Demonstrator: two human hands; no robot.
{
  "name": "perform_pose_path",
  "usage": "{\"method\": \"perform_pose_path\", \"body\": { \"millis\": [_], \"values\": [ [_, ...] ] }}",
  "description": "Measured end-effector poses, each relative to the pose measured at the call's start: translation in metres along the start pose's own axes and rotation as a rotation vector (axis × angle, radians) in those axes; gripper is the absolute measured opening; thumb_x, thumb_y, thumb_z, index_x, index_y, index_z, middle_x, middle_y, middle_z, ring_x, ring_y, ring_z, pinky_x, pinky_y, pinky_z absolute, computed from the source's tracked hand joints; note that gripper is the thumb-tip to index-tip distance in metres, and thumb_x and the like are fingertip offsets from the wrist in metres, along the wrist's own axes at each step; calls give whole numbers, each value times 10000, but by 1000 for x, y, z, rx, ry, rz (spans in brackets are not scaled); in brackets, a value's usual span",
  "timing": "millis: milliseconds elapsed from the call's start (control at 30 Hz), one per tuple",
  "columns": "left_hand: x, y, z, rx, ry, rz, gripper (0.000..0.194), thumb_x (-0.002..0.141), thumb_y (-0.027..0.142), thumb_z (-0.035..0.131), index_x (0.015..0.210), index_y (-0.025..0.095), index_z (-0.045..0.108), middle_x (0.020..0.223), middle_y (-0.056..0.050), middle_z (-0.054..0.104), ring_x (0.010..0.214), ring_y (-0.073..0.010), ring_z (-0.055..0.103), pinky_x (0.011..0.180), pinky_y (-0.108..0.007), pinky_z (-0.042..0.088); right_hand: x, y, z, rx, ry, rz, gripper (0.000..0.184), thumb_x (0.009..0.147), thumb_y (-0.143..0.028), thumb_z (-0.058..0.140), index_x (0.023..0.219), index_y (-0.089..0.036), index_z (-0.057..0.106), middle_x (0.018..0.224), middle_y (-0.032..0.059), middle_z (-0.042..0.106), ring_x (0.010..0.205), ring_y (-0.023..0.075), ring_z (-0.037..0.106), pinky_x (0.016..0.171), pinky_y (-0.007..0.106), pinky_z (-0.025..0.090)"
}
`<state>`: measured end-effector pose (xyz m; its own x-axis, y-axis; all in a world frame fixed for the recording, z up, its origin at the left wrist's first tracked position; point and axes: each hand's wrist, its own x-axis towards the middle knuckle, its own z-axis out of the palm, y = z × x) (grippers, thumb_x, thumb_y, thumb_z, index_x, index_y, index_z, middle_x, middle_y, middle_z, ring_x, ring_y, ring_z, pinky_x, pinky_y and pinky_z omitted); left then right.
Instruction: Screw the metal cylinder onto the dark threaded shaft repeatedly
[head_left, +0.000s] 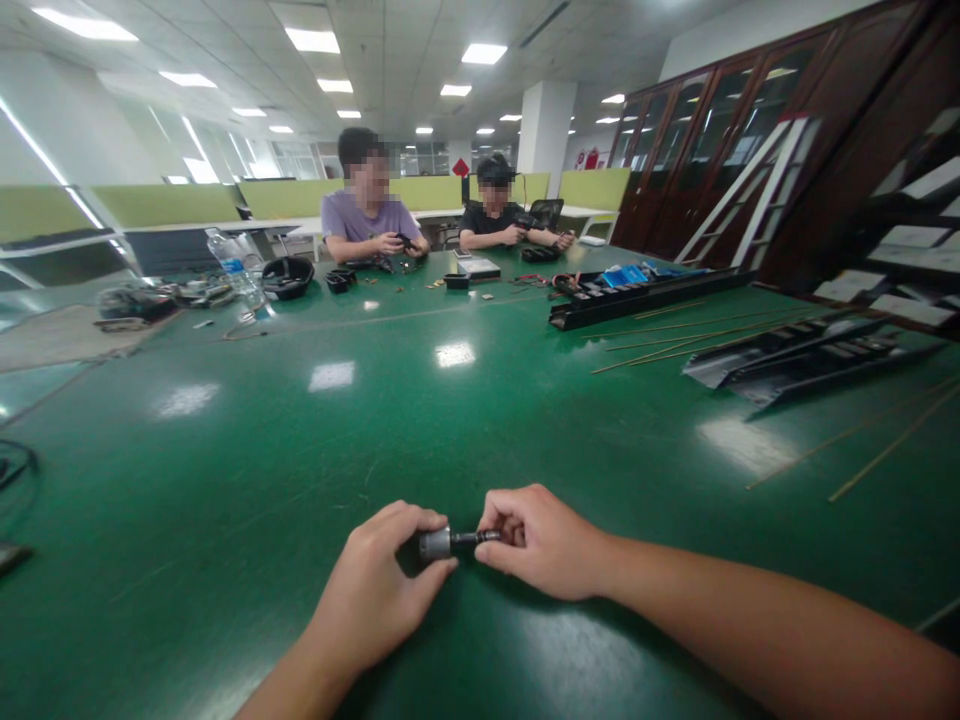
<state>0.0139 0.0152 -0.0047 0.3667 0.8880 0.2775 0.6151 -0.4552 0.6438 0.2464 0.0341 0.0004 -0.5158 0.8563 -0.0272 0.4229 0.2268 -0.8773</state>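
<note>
Near the front of the green table (pixel 315 450), a short grey metal cylinder (pixel 436 544) lies sideways between my two hands. It looks like a small motor, though I cannot be sure. My left hand (pixel 386 575) curls its thumb and forefinger around the cylinder. From the cylinder's right end a thin dark rod (pixel 465 538) points toward my right hand (pixel 536 540). There the thumb and fingers pinch the rod's far end, which they partly hide. Rod and cylinder are in line with each other.
Black metal channels (pixel 795 365) and thin brass-coloured rods (pixel 675 350) lie to the right. A long black tray (pixel 637 300) holds blue packets. Two people sit across the table, handling dark objects. A plastic bottle (pixel 232 268) and black bins (pixel 287 277) stand far left.
</note>
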Motion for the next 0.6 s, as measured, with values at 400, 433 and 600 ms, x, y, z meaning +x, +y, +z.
{"method": "perform_pose_path", "body": {
  "millis": [400,433,600],
  "values": [
    [3,-1,-4,28,20,8,226,785,214,714,991,255,633,946,8,676,885,-171,650,808,-309,516,0,2,2,7,30,0,121,802,-269,662,810,-167,598,630,-16,621,561,111,579,507,192,400],
    [3,-1,-4,29,21,8,224,783,217,716,988,255,634,947,8,678,886,-172,651,808,-309,517,0,2,2,5,31,2,124,804,-273,662,813,-168,598,636,-12,629,566,114,588,510,194,405],
    [3,0,-4,34,22,2,224,782,220,717,988,254,637,946,7,682,882,-172,651,801,-306,518,0,2,2,-2,48,6,123,795,-271,668,801,-168,601,625,-19,615,559,110,580,504,190,403]
  ]
}}
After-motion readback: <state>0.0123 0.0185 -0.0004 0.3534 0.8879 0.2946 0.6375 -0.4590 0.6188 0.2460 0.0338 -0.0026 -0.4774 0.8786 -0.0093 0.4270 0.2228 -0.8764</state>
